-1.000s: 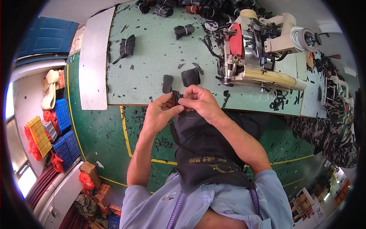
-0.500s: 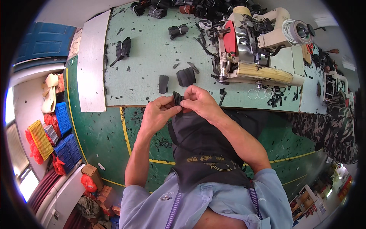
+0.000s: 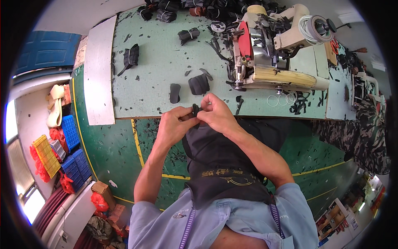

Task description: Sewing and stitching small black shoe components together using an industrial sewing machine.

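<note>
Between my two hands, just off the table's near edge, is a small stack of dark leather-like pieces (image 3: 195, 109). My left hand (image 3: 174, 124) pinches it from the left with thumb and fingers. From the right, the thumb and fingers of my right hand (image 3: 215, 115) close on the same stack. My fingers cover much of it. On the table beyond lie a single dark oval piece (image 3: 175, 93) and a stack of similar pieces (image 3: 199, 84). A thin curved strip (image 3: 206, 74) lies by that stack.
A machine with a red guard (image 3: 243, 39) stands on the right of the green table (image 3: 157, 62). Tied dark bundles (image 3: 131, 56) (image 3: 188, 36) lie farther back, with more heaped at the far edge. White rings (image 3: 282, 99) and scraps lie near right. A person in camouflage (image 3: 352, 133) is at right.
My view has shifted slightly. The stack between my fingers is turned and more hidden, and my right fingers have come a little further over it.
</note>
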Tool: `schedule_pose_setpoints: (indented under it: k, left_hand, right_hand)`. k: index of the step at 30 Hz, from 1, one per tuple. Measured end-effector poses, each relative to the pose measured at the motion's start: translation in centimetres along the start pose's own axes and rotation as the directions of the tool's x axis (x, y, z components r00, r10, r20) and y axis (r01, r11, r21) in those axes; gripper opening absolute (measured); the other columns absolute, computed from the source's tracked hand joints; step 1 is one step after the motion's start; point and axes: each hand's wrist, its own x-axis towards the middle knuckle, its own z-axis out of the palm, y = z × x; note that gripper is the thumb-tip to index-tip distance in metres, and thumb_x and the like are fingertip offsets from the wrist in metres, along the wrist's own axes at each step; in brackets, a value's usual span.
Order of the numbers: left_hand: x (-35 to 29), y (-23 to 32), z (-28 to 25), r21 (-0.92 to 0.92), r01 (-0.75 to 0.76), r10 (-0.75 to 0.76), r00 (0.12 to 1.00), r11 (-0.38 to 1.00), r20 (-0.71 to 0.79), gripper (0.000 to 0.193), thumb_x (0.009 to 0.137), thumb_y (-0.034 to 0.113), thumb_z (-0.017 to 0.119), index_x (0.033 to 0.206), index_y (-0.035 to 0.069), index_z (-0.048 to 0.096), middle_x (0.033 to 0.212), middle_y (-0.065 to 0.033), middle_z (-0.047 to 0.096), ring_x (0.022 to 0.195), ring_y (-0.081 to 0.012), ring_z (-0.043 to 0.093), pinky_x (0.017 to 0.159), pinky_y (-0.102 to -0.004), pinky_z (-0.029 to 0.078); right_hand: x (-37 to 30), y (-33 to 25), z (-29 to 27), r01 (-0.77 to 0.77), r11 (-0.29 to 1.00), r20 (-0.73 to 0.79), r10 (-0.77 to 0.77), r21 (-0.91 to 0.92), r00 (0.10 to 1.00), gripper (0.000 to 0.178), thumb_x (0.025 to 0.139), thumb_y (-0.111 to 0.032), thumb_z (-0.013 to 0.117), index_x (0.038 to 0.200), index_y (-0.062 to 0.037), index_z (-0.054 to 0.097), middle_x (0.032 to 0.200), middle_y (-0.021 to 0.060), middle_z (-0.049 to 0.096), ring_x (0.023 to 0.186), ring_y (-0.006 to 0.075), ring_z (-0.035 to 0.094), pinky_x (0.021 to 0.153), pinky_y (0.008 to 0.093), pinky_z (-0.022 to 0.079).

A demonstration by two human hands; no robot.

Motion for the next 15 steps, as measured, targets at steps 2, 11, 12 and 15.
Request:
schedule_pose_setpoints:
  k: [2, 11, 12, 15]
  left_hand:
    - [0.0, 0.0, 0.4, -0.037, 0.024, -0.024, 1.000, 0.999, -0.019, 0.029, 0.081, 0.020, 0.079, 0.102, 0.001, 0.076, 0.079, -0.0065, 0.065, 0.069, -0.0120, 0.059, 0.064, -0.0302, 0.048]
    - [0.2, -1.1, 3.8, 0.128, -0.160, 0.192, 0.937, 0.979, -0.293, 0.026, 0.085, 0.012, 0.073, 0.108, 0.001, 0.074, 0.076, -0.0041, 0.065, 0.064, -0.0076, 0.057, 0.058, -0.0256, 0.047]
    - [0.1, -0.8, 4.0, 0.106, -0.124, 0.150, 0.944, 0.987, -0.294, 0.024, 0.086, 0.012, 0.072, 0.108, 0.001, 0.074, 0.075, -0.0033, 0.064, 0.063, -0.0071, 0.056, 0.057, -0.0250, 0.046]
    - [0.5, -1.5, 3.9, -0.120, -0.026, -0.009, 0.958, 0.992, -0.286, 0.023, 0.091, 0.013, 0.069, 0.109, 0.000, 0.072, 0.076, -0.0027, 0.066, 0.061, -0.0085, 0.058, 0.055, -0.0265, 0.046]
  right_hand:
    - [0.0, 0.4, 0.2, 0.011, 1.000, -0.065, -0.010, 0.015, 0.998, 0.027, 0.082, -0.005, 0.067, 0.105, -0.0001, 0.053, 0.084, 0.0100, 0.070, 0.069, 0.0123, 0.064, 0.063, 0.0289, 0.050]
    - [0.0, 2.1, -0.4, 0.168, 0.980, -0.038, -0.173, -0.104, 0.984, 0.034, 0.092, -0.010, 0.063, 0.124, -0.0005, 0.067, 0.094, 0.0067, 0.073, 0.075, 0.0100, 0.066, 0.069, 0.0268, 0.052]
    - [0.0, 2.0, -0.7, 0.169, 0.980, -0.042, -0.174, -0.102, 0.984, 0.034, 0.092, -0.010, 0.063, 0.124, -0.0005, 0.067, 0.094, 0.0067, 0.073, 0.075, 0.0100, 0.066, 0.069, 0.0268, 0.052]
    - [-0.6, 1.3, -2.2, 0.066, 0.993, -0.034, -0.070, -0.102, 0.997, 0.027, 0.094, -0.006, 0.061, 0.120, -0.0015, 0.068, 0.092, 0.0048, 0.073, 0.073, 0.0091, 0.065, 0.067, 0.0269, 0.053]
